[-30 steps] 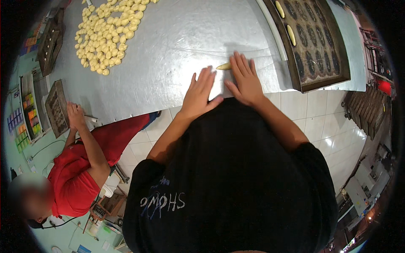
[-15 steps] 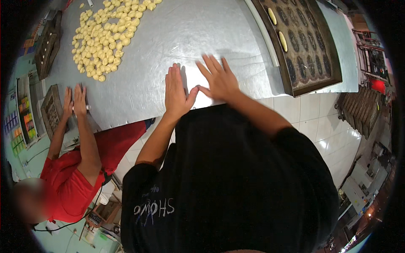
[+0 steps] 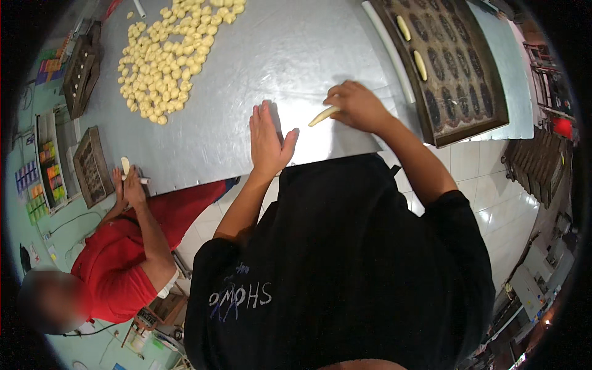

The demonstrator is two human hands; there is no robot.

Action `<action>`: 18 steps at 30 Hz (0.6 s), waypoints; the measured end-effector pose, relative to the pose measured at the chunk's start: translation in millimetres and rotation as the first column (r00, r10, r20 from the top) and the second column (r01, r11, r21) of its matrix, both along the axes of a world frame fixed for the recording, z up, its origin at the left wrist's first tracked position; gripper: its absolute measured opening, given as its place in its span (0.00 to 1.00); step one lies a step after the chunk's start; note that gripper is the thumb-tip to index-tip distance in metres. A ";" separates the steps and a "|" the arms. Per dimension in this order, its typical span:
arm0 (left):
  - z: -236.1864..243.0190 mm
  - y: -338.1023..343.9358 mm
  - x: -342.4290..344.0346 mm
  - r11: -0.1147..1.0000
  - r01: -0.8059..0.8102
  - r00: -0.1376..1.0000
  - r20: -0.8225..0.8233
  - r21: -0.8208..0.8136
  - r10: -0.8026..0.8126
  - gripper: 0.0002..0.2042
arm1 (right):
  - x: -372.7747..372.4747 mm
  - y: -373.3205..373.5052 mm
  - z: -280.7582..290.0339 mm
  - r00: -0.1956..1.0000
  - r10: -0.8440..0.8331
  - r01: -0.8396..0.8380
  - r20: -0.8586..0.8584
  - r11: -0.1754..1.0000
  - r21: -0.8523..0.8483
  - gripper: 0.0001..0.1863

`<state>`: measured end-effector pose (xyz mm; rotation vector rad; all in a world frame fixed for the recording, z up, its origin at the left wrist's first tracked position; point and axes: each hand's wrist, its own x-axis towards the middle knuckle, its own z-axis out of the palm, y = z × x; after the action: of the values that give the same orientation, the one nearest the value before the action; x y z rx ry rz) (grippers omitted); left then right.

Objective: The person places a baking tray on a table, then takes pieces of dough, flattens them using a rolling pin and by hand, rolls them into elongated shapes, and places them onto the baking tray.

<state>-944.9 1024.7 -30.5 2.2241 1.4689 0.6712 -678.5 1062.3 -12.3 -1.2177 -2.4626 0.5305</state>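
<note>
My right hand (image 3: 359,107) is closed around one end of a slim, tapered roll of pale yellow dough (image 3: 324,116), whose free tip points down and left over the metal table. To its left, my left hand (image 3: 267,142) rests palm down near the table's front edge, fingers stretched out, thumb apart, nothing in it. Many small yellow dough balls (image 3: 179,58) lie spread across the far left of the table. At the right, a dark baking tray (image 3: 456,92) with rows of oval hollows bears two dough rolls (image 3: 420,65) along its left side.
A pale rod (image 3: 390,52) lies along the tray's left side on the metal table (image 3: 283,55). At the left edge a co-worker in red (image 3: 123,265) handles a flat piece of dough (image 3: 126,165) and a white rod. Another dark tray (image 3: 92,166) stands beyond those hands.
My right hand has gone from lying flat with spread fingers to gripping the dough roll, moving right. My left hand stays flat. The co-worker now holds up a flat dough piece.
</note>
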 end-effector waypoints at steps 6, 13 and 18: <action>5.4 6.2 13.7 0.998 0.002 0.996 -0.094 -0.056 -0.007 0.42 | 13.1 35.7 27.1 0.992 0.116 -0.110 0.056 0.989 -0.096 0.06; 5.5 20.3 22.4 0.994 -0.043 0.989 -0.145 -0.098 0.028 0.41 | 123.5 164.7 137.0 0.804 -0.392 0.569 -0.447 0.726 0.387 0.09; 11.8 36.2 29.4 0.996 0.001 0.987 -0.163 -0.094 -0.017 0.41 | 172.5 222.3 53.9 0.565 -0.592 0.822 -0.575 0.467 0.326 0.12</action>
<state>-915.5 1061.0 -18.7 2.2569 1.5330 0.4155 -506.1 1284.6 41.7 -1.5326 -1.3522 -0.2125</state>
